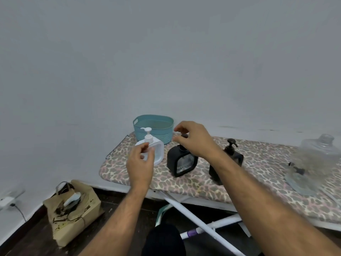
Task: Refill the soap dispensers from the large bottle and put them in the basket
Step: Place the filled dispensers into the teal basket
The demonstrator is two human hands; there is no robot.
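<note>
Hovering left hand (141, 164) by white dispenser (154, 150), grip loose, empty | right hand (195, 142) above black dispenser (181, 162), fingers half-curled, empty | no readable labels

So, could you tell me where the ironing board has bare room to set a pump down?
Bare cover runs along the ironing board's near edge, and between the right black dispenser and the glass jar. It is crowded around the white dispenser, middle black dispenser and basket.

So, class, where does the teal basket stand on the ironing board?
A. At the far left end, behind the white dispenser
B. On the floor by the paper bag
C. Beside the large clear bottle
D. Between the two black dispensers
A: the teal basket stands at the board's far left end, directly behind the white dispenser.
</note>
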